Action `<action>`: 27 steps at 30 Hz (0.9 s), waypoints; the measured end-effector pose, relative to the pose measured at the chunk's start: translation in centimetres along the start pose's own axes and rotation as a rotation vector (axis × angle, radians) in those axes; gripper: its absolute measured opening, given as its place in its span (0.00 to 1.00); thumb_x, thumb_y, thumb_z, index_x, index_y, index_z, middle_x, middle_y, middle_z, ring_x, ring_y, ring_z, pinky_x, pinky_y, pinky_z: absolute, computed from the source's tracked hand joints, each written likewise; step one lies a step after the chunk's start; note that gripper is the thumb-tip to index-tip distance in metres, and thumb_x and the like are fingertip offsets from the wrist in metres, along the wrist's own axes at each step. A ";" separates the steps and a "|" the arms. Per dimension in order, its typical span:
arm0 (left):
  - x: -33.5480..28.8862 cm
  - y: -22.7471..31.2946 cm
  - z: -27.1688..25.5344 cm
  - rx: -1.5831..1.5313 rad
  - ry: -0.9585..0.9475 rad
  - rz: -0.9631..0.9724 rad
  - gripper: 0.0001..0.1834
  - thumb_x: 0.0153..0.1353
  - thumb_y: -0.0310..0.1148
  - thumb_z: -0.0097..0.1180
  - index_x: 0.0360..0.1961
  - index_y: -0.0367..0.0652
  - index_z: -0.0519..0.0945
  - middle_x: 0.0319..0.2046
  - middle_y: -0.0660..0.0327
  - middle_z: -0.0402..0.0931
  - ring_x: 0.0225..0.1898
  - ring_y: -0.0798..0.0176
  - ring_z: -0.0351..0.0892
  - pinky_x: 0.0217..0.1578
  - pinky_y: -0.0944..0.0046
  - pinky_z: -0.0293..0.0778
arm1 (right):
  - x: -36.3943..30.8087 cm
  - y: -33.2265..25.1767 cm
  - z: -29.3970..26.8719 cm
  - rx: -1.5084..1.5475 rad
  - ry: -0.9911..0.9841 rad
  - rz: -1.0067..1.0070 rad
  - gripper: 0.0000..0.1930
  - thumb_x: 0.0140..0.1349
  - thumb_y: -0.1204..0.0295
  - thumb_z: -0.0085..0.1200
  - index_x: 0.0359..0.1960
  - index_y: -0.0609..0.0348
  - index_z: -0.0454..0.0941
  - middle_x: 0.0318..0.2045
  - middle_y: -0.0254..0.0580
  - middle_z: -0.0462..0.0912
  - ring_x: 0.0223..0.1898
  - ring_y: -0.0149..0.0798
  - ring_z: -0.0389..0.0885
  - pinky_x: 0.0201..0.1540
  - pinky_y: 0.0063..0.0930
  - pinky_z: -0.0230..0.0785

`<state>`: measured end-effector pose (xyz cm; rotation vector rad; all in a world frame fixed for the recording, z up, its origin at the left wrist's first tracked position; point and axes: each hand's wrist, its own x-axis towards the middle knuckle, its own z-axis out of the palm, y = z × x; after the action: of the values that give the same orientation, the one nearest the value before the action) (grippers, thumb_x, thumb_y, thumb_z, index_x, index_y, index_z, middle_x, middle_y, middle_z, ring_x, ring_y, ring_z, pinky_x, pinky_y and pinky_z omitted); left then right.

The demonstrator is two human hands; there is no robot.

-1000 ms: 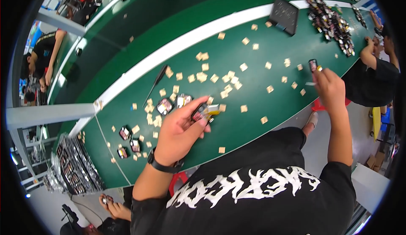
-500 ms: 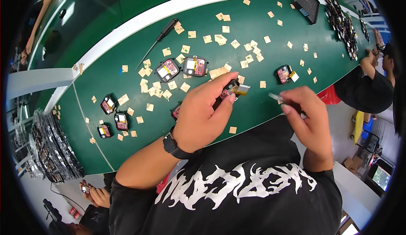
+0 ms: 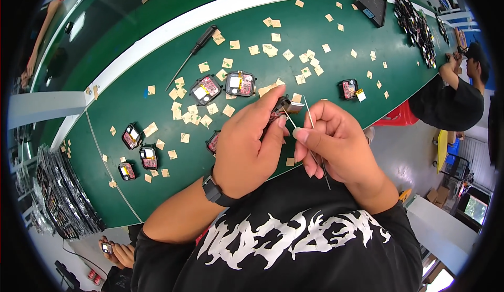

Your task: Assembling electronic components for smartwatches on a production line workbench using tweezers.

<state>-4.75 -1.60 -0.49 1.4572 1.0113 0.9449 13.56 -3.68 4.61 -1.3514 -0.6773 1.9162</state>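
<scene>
My left hand (image 3: 247,139), with a black watch on its wrist, is closed around a small black watch case (image 3: 284,103). A silver battery (image 3: 296,107) sticks out from the case toward the right; my fingers hide much of the rest. Closed in my right hand (image 3: 336,145) are slim metal tweezers (image 3: 308,112), whose two prongs spread apart. One tip reaches the case beside the battery. Partly behind my left hand lies another watch case (image 3: 212,143). Two opened cases (image 3: 205,90) with red circuit boards rest beyond it, and one more (image 3: 349,89) sits to the right with its battery folded out.
Beige adhesive squares (image 3: 270,49) are scattered over the green table (image 3: 157,108). A screwdriver (image 3: 197,50) lies at the back. Several cases (image 3: 149,157) stand at left, near stacked plastic-wrapped parts (image 3: 65,189). A black tray (image 3: 371,6) and a pile of parts (image 3: 415,27) are far right, near a co-worker (image 3: 451,95).
My right hand has moved left to the case, and the tweezers now show in it; earlier a small pale strip showed at its fingertips. My left hand keeps its hold.
</scene>
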 end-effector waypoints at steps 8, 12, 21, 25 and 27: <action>0.3 0.1 -0.2 0.004 -0.062 0.027 0.22 0.71 0.23 0.48 0.64 0.32 0.71 0.42 0.50 0.81 0.36 0.61 0.85 0.38 0.64 0.80 | -0.1 -0.4 -0.5 0.101 0.019 0.055 0.07 0.68 0.76 0.56 0.36 0.60 0.68 0.21 0.43 0.83 0.13 0.27 0.76 0.13 0.17 0.63; 0.4 0.0 -0.2 -0.061 -0.032 0.006 0.21 0.70 0.22 0.48 0.63 0.32 0.72 0.42 0.47 0.81 0.37 0.57 0.86 0.37 0.61 0.80 | 0.0 -0.4 -0.7 0.094 0.005 0.067 0.07 0.68 0.76 0.56 0.36 0.60 0.68 0.21 0.43 0.83 0.13 0.26 0.76 0.12 0.16 0.62; 0.2 -0.1 -0.6 0.028 -0.045 0.013 0.21 0.69 0.21 0.48 0.63 0.33 0.73 0.37 0.50 0.81 0.30 0.60 0.84 0.32 0.63 0.78 | 1.0 -0.8 -0.4 0.111 0.073 0.091 0.08 0.67 0.76 0.56 0.35 0.58 0.68 0.19 0.38 0.80 0.10 0.22 0.68 0.10 0.17 0.54; 0.5 0.1 -0.6 -0.040 -0.048 -0.097 0.20 0.70 0.22 0.48 0.62 0.33 0.73 0.32 0.54 0.80 0.26 0.65 0.81 0.28 0.66 0.75 | 1.2 -0.5 -0.1 0.029 0.102 0.069 0.08 0.67 0.77 0.56 0.35 0.58 0.68 0.19 0.38 0.80 0.10 0.21 0.68 0.09 0.17 0.53; 0.5 0.1 -0.8 -0.169 -0.045 -0.230 0.20 0.70 0.23 0.48 0.62 0.33 0.73 0.30 0.57 0.79 0.24 0.70 0.78 0.27 0.69 0.74 | 1.4 0.0 -0.1 -0.046 0.090 -0.013 0.09 0.67 0.78 0.56 0.35 0.58 0.67 0.20 0.37 0.80 0.11 0.21 0.68 0.11 0.16 0.55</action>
<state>-5.30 -0.86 -0.25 1.1887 1.0162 0.8066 13.36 -2.53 3.76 -1.4490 -0.6880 1.8281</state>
